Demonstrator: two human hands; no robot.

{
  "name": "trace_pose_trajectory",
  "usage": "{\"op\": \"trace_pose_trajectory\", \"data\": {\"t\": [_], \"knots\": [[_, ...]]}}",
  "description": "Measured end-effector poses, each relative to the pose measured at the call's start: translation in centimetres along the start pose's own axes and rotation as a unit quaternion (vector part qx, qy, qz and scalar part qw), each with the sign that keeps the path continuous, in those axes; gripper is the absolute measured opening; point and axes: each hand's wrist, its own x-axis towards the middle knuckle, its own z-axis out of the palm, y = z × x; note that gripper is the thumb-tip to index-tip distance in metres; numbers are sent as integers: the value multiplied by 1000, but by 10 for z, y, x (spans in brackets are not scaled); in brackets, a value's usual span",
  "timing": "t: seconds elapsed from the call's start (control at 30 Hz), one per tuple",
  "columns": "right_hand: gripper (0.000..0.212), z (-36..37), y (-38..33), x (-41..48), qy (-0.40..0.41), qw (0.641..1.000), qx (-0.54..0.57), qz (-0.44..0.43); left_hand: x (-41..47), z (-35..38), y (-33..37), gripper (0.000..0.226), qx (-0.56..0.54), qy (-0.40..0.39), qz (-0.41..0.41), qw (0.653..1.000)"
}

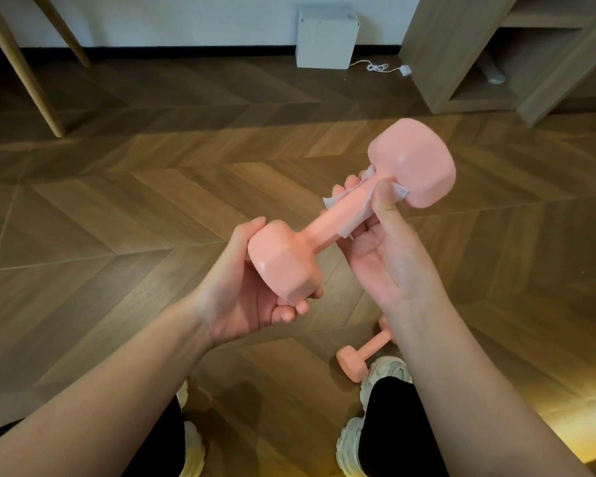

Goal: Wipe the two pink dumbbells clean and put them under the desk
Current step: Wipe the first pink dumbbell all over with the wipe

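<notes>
I hold a pink dumbbell point(327, 222) in the air above the floor, tilted up to the right. My left hand point(245, 297) cups its near head from below, fingers curled round it. My right hand point(382, 249) grips the handle through a white wipe point(365, 201) wrapped round the bar, thumb pressed on the wipe beside the far head. A second pink dumbbell point(358, 356) lies on the floor by my right shoe, its far end hidden behind my right forearm.
Wooden herringbone floor all round. A white box point(326, 37) with a cable point(379, 67) stands against the far wall. Wooden legs point(35, 84) rise at the far left, a wooden shelf unit point(496, 63) at the far right. My white shoes point(382, 373) are below.
</notes>
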Motion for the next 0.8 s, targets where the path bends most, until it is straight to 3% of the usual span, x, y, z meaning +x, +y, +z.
{"op": "trace_pose_trajectory", "data": {"t": [0.17,0.27,0.37,0.47,0.53,0.63,0.77,0.8], "knots": [[67,3,0,1,16,1000,-11,5,4,-3,-7,67,91,30,96,991],[59,-1,4,4,32,999,-2,12,9,-7,-18,68,259,82,205,940],[56,-5,10,6,44,999,-18,15,3,-6,-23,60,433,117,294,844],[59,-6,16,7,44,998,-41,22,6,-14,-22,82,599,146,415,669],[55,-6,16,7,40,999,-30,23,8,-18,-19,89,646,167,444,598],[25,-3,15,8,17,1000,11,14,7,-21,-16,101,642,183,452,592],[7,-8,19,15,14,997,72,25,9,-22,-19,114,623,155,406,651],[6,-10,20,16,19,996,77,26,10,-20,-19,114,605,146,383,682]]}}
